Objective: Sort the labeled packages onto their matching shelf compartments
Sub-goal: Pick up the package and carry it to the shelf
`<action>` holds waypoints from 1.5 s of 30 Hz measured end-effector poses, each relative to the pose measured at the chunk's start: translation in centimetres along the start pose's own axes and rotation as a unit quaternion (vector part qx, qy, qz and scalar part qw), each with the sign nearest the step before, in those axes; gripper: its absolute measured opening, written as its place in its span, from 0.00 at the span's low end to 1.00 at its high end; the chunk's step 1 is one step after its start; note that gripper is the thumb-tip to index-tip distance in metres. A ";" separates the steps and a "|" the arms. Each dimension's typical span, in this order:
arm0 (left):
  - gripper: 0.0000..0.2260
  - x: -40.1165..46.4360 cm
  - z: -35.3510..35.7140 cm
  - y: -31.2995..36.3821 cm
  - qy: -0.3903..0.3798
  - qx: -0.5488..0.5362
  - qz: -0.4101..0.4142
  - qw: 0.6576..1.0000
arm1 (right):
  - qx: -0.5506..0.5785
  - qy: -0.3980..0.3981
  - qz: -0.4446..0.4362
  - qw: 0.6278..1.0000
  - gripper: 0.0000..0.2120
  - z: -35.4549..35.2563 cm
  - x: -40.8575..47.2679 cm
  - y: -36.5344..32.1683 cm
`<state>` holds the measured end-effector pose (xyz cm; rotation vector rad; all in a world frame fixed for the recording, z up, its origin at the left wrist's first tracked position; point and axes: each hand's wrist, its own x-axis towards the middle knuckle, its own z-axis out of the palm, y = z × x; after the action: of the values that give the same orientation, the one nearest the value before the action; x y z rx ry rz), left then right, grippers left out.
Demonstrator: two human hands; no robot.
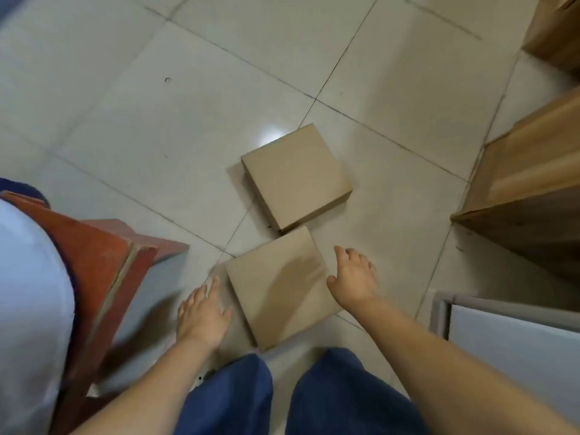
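A: Which step is going on here?

B: Pickup, I'm judging. 2 flat square brown cardboard boxes are lying on the pale tiled floor. The near cardboard box is sitting just ahead of the person's blue-trousered knees, and the far cardboard box is lying just beyond it, corners close to touching or touching, can't tell which.

A: Hands?

B: The left hand is hovering at the near box's left edge, fingers loosely spread and pointing forward, holding nothing. The right hand is at the right edge, fingers spread and slightly curled, also holding nothing. Whether either is actually touching cardboard, can't tell, the frame is blurring a bit.

A: Labels showing?

B: None facing up on either box. So the matching compartment isn't readable yet.

A: Shelf?

B: A light wooden shelf unit is standing at the right, well apart from both boxes. No compartment markings are showing from here.

A: Next move needs what?

B: My guess: both palms closing on opposite sides of the near box, lifting it level, then turning it to find the label before carrying it right. The far box is sitting close, so lifting straight up is avoiding a nudge.

A: Other stuff?

B: A red-brown wooden stool at left, a white panel with a grey frame at lower right.
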<state>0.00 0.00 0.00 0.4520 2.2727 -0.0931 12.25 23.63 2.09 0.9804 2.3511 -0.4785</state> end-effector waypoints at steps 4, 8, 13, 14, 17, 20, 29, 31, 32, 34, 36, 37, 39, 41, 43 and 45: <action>0.33 3.6 3.4 0.2 -0.062 -0.163 -0.064 0.983 | 0.056 -0.043 0.035 0.997 0.28 4.4 3.0 0.5; 0.35 6.3 6.1 1.3 -0.098 -0.369 -0.137 0.914 | 0.157 -0.083 0.060 0.982 0.29 7.4 5.6 1.0; 0.24 7.4 7.2 2.2 -0.138 -0.486 -0.157 0.849 | 0.384 -0.130 0.113 0.907 0.26 8.6 7.2 0.4; 0.23 7.2 7.0 2.4 -0.143 -0.494 -0.155 0.844 | 0.410 -0.144 0.123 0.892 0.23 8.8 7.2 0.4; 0.22 6.3 6.2 3.2 -0.145 -0.506 -0.152 0.837 | 0.453 -0.147 0.164 0.864 0.18 9.0 6.6 0.4; 0.23 4.7 4.6 4.1 -0.144 -0.504 -0.131 0.841 | 0.467 -0.144 0.195 0.850 0.20 8.4 5.2 1.2; 0.23 -3.4 -6.4 6.2 -0.093 -0.461 -0.060 0.881 | 0.540 -0.081 0.315 0.776 0.43 -2.1 -3.0 2.0; 0.21 -5.8 -10.2 7.4 -0.080 -0.456 -0.043 0.886 | 0.565 -0.070 0.312 0.761 0.54 -5.3 -4.8 2.3; 0.22 -7.0 -12.3 8.0 -0.079 -0.452 -0.038 0.888 | 0.574 -0.064 0.303 0.758 0.57 -6.9 -5.7 2.5; 0.22 -9.0 -16.3 9.1 -0.066 -0.452 -0.025 0.889 | 0.578 -0.047 0.286 0.763 0.60 -10.4 -7.4 3.0; 0.23 -11.1 -20.4 10.2 -0.058 -0.460 -0.005 0.886 | 0.575 -0.032 0.278 0.769 0.64 -14.3 -9.3 3.3; 0.23 -12.2 -22.4 10.9 -0.052 -0.464 0.012 0.884 | 0.578 -0.028 0.271 0.769 0.65 -16.3 -10.2 3.3; 0.27 -14.7 -26.5 12.4 -0.036 -0.469 0.037 0.882 | 0.586 -0.015 0.266 0.766 0.64 -21.1 -12.5 3.1; 0.29 -17.6 -30.5 13.8 -0.016 -0.480 0.045 0.876 | 0.602 0.002 0.259 0.755 0.61 -25.5 -14.7 2.9; 0.30 -20.6 -34.3 15.2 0.000 -0.480 0.054 0.875 | 0.611 0.013 0.252 0.750 0.55 -31.0 -18.2 1.7; 0.29 -23.6 -37.6 16.3 0.004 -0.476 0.075 0.876 | 0.622 0.037 0.228 0.748 0.44 -35.9 -21.5 0.8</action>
<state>-6.24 16.23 44.06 0.0846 1.9742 1.0595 13.15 30.81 43.32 2.0514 1.4892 -1.9057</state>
